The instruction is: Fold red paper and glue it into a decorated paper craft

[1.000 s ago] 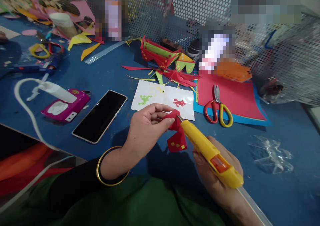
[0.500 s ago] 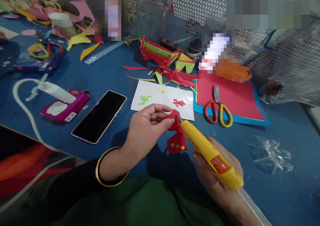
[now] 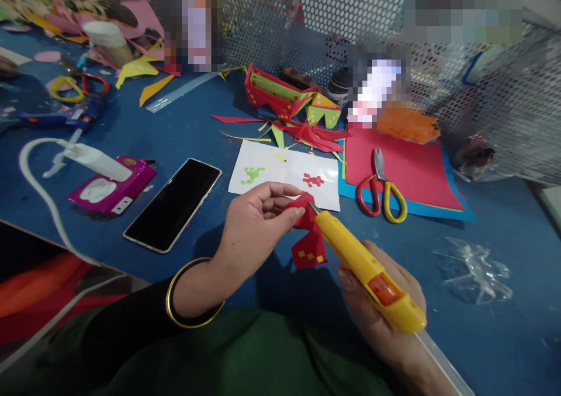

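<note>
Left arm [image 3: 127,326] in from lower left, wrist [image 3: 193,294] near straight; left hand [image 3: 249,229] in a pinch, thumb opposing bent fingers [image 3: 283,190]; right forearm [image 3: 405,355] from lower right; right hand [image 3: 367,313] wrapped in a grip, thumb on its left side; hands near, apart.

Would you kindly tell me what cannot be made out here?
Head view: part of the red paper piece, behind the left hand.
Head view: part of the right hand, behind the yellow tool.
Head view: rest of the clear stick, past the bottom edge.
Head view: whatever the mosaic patches blur.
</note>
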The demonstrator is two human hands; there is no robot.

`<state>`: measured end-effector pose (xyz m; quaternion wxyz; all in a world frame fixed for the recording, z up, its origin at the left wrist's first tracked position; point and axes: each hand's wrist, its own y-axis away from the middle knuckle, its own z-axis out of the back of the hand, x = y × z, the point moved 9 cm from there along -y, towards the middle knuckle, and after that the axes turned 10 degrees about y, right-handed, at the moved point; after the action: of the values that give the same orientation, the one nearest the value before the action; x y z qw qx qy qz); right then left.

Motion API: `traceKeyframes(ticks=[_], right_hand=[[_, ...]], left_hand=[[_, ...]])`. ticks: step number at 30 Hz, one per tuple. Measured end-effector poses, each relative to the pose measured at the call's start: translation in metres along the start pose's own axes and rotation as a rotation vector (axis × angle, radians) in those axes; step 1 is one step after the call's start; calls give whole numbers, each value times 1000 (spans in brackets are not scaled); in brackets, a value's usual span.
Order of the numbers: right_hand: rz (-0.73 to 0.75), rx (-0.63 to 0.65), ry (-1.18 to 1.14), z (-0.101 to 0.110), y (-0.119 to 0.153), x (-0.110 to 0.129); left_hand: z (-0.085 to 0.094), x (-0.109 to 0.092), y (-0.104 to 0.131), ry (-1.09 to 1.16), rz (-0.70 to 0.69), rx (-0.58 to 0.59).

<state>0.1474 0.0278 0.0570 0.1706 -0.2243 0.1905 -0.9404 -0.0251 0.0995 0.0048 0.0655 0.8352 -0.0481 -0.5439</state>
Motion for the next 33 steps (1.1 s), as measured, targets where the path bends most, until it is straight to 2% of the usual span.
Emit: traceKeyframes(ticks=[26,33], right_hand=[[4,-2,1,-1,-1,1],[0,70,-14,-1,-3,4]], left_hand=[[0,-2,1,-11,13,-15],[1,-2,1,-28,5,-24]])
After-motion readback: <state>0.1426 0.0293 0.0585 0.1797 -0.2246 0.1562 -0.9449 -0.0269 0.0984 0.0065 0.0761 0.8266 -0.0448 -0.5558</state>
